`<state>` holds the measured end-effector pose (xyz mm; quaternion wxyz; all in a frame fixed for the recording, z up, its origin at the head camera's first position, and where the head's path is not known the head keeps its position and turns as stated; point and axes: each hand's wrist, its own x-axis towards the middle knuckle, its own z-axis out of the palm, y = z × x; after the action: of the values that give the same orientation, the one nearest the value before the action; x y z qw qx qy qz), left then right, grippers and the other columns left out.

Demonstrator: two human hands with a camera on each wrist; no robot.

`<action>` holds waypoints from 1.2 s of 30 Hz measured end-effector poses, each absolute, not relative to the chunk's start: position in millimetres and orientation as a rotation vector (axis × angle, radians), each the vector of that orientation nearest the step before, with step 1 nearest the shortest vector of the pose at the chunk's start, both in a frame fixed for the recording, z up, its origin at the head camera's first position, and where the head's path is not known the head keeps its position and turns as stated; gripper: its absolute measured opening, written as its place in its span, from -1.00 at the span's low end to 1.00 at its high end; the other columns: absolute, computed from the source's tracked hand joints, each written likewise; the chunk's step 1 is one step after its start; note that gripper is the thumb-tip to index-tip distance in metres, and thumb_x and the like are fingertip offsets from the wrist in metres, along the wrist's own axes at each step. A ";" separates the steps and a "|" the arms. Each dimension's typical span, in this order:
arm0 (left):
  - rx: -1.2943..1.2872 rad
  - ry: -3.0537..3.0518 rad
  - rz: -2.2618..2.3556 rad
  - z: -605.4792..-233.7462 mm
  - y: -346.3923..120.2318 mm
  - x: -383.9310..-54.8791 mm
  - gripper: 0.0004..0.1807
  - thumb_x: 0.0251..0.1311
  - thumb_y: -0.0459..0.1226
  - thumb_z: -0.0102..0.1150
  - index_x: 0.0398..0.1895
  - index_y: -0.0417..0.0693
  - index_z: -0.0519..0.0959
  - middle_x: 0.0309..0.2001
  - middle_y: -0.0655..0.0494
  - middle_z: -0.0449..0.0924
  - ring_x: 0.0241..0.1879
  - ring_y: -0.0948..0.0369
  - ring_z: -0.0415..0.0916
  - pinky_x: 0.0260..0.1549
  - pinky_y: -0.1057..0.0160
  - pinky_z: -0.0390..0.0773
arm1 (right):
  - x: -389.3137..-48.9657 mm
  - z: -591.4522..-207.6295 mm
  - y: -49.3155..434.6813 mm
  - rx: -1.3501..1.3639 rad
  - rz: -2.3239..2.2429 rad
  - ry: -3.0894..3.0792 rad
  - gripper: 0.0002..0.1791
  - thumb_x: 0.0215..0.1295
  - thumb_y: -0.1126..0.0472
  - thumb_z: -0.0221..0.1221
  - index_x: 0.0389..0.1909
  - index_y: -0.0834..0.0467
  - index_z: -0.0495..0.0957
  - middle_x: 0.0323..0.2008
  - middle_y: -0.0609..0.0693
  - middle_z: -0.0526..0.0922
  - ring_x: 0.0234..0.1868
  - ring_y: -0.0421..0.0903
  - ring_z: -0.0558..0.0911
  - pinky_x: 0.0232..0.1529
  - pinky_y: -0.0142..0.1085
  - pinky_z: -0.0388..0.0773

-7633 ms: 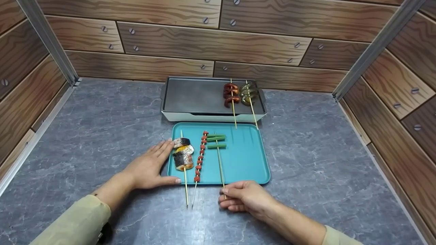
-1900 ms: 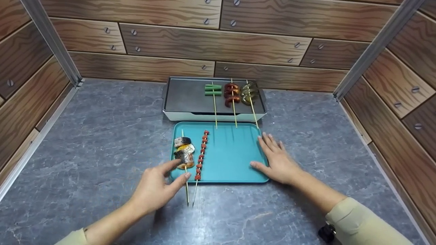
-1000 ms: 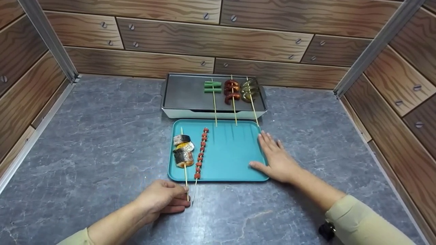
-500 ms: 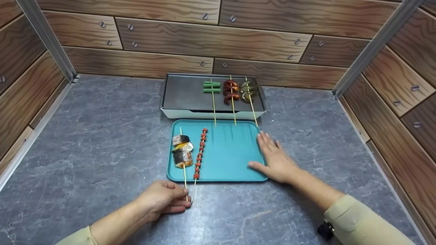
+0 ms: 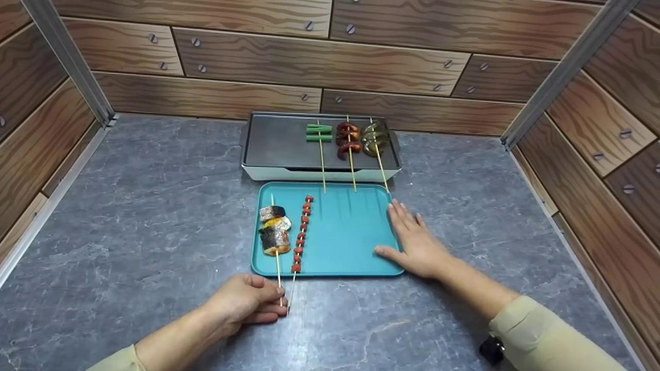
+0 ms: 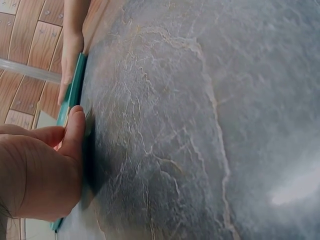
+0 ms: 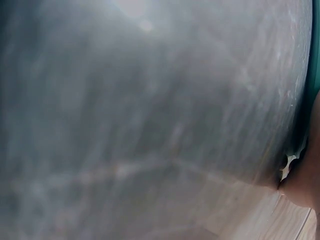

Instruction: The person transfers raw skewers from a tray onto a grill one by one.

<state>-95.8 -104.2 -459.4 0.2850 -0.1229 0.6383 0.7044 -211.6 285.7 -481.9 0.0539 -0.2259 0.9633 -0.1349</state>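
Note:
My left hand [image 5: 252,300] pinches the lower end of the wooden stick of a skewer [image 5: 275,239] with chunks of silver-skinned fish and a yellow piece. That skewer lies along the left side of a teal tray [image 5: 345,247], its stick reaching over the front rim. Beside it is a thin skewer of small red pieces [image 5: 300,236], its bare end close to my left fingertips. My right hand [image 5: 420,245] lies with straight fingers along the tray's right rim, thumb over the inside. The left wrist view shows the left hand [image 6: 45,165] at the tray's edge [image 6: 76,82].
Behind the tray stands a dark-topped griddle [image 5: 281,139]. On its right half lie a green-stalk skewer [image 5: 319,132], a reddish-brown skewer [image 5: 349,140] and an olive-green one [image 5: 374,139], sticks pointing toward the tray. Wood-patterned walls [image 5: 247,56] enclose the grey marbled table [image 5: 170,206].
The green-stalk skewer went from the tray, where my right hand held it, to the griddle. My right hand moved to the tray's right rim; my left took hold of the fish skewer's stick.

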 end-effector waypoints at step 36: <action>-0.213 1.651 1.968 -443.7 -121.2 -101.5 -0.78 0.42 -0.44 0.27 -0.01 -0.49 0.66 -0.30 -0.12 0.80 -0.34 0.16 0.79 -0.20 0.20 0.81 | -211.3 -481.4 286.0 -0.698 -0.421 2.932 0.24 0.46 -0.49 0.05 0.71 0.29 -0.26 0.72 0.20 -0.29 0.70 0.19 -0.19 0.65 0.22 -0.29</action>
<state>-101.5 -121.2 -443.7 0.2785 -0.0793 0.6152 0.7333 -211.3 286.0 -481.4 0.0491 -0.2291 0.9623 -0.1382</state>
